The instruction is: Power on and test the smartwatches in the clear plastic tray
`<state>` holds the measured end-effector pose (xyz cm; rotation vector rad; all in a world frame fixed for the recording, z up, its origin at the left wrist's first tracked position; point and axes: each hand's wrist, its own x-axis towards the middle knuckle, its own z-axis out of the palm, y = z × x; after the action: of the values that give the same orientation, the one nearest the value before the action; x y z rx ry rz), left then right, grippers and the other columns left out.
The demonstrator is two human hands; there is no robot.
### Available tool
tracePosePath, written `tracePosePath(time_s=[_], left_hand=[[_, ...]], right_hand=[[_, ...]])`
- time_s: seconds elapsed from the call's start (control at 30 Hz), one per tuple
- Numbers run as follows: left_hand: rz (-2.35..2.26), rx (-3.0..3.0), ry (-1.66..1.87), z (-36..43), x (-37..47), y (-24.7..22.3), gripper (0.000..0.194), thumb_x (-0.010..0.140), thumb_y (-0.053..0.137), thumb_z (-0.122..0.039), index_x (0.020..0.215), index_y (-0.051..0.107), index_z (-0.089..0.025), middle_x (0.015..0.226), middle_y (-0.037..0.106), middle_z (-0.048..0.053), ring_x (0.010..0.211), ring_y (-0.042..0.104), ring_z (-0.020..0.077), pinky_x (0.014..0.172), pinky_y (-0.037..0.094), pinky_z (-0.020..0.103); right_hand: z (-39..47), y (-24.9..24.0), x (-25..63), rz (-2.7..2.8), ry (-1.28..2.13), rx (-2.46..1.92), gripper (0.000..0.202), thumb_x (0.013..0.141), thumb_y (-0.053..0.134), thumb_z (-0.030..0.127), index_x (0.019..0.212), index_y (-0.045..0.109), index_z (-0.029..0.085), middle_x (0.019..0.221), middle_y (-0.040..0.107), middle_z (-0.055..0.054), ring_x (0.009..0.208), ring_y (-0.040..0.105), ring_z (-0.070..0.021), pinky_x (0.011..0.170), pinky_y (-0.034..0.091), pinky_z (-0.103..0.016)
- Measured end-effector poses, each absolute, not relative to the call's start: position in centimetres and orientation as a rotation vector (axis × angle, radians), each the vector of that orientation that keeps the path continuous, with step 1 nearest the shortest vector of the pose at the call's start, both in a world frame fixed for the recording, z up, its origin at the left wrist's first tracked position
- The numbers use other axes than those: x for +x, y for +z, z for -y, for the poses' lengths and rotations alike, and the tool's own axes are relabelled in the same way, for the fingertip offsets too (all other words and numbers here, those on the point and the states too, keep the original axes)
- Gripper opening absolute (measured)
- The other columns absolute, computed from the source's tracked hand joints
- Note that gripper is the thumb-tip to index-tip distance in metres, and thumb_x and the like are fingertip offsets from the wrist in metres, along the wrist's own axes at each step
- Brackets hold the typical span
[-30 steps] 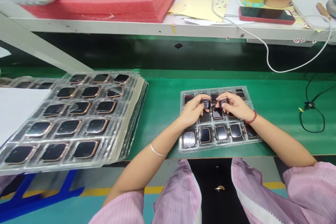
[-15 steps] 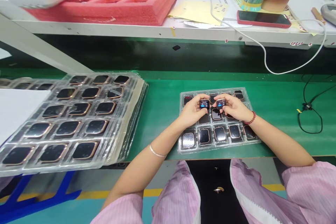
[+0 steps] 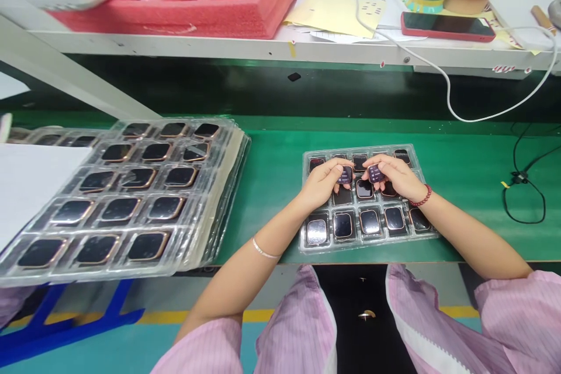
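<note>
My left hand (image 3: 325, 180) is closed around a small square smartwatch (image 3: 346, 175) with a lit screen, its thumb lying at the screen's edge. A second lit smartwatch (image 3: 376, 173) is held in my right hand (image 3: 398, 176), the thumb touching its face. Both watch bodies have no straps in sight and are held side by side, a small gap apart. Beneath them a clear plastic tray (image 3: 307, 247) lies on the green bench, with several dark-screened watches in its pockets. My hands hide part of its upper rows.
At left, a tall stack of clear trays (image 3: 239, 187) holds more watches, partly under a white sheet (image 3: 39, 181). A shelf above carries red foam (image 3: 272, 17), papers and a phone (image 3: 447, 27). A white cable (image 3: 447, 90) droops from it; a black cable (image 3: 523, 222) lies right.
The screens of both watches have changed from a display with a blue button to a list-like one. My thumbs have shifted on the screens. The whole view has moved slightly.
</note>
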<state>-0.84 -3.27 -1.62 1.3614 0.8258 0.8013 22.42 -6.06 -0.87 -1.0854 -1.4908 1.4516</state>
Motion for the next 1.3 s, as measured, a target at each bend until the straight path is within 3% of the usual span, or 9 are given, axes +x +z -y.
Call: tracePosePath(time_s=[0.17, 0.3, 0.53, 1.3], left_hand=[[-0.828, 1.392, 0.814, 3.51, -0.72, -1.4, 0.043, 0.077, 0.064, -0.011, 0.119, 0.062, -0.016, 0.105, 0.073, 0.007, 0.079, 0.07, 0.014, 0.065, 0.054, 0.023], [-0.788, 1.416, 0.82, 3.65, -0.61, -1.2, 0.04, 0.075, 0.062, -0.01, 0.115, 0.062, -0.016, 0.105, 0.073, 0.007, 0.082, 0.069, 0.0145, 0.076, 0.056, 0.028], [-0.892, 1.418, 0.748, 3.46, -0.84, -1.26, 0.028, 0.085, 0.064, -0.027, 0.11, 0.066, -0.015, 0.092, 0.073, 0.007, 0.069, 0.068, 0.0148, 0.054, 0.047, 0.022], [-0.878, 1.413, 0.743, 3.55, -0.73, -0.92, 0.025, 0.085, 0.065, -0.024, 0.108, 0.067, -0.015, 0.091, 0.073, 0.006, 0.066, 0.068, 0.0118, 0.052, 0.046, 0.019]], right_hand=[[6.03, -1.03, 22.35, 1.526, 1.42, -1.062, 0.037, 0.085, 0.063, 0.018, 0.122, 0.06, 0.019, 0.106, 0.075, -0.008, 0.069, 0.069, -0.0124, 0.054, 0.056, -0.022], [6.0, -1.1, 22.37, 1.563, 1.402, -1.053, 0.044, 0.08, 0.061, 0.011, 0.124, 0.059, 0.019, 0.111, 0.074, -0.008, 0.071, 0.069, -0.0125, 0.054, 0.056, -0.022], [6.04, -1.06, 22.41, 1.518, 1.439, -1.055, 0.029, 0.089, 0.06, 0.021, 0.118, 0.062, 0.016, 0.1, 0.077, -0.008, 0.065, 0.067, -0.0114, 0.055, 0.057, -0.023], [6.05, -0.74, 22.33, 1.507, 1.471, -1.097, 0.029, 0.088, 0.062, 0.022, 0.116, 0.065, 0.016, 0.099, 0.078, -0.008, 0.064, 0.067, -0.0108, 0.056, 0.057, -0.022]])
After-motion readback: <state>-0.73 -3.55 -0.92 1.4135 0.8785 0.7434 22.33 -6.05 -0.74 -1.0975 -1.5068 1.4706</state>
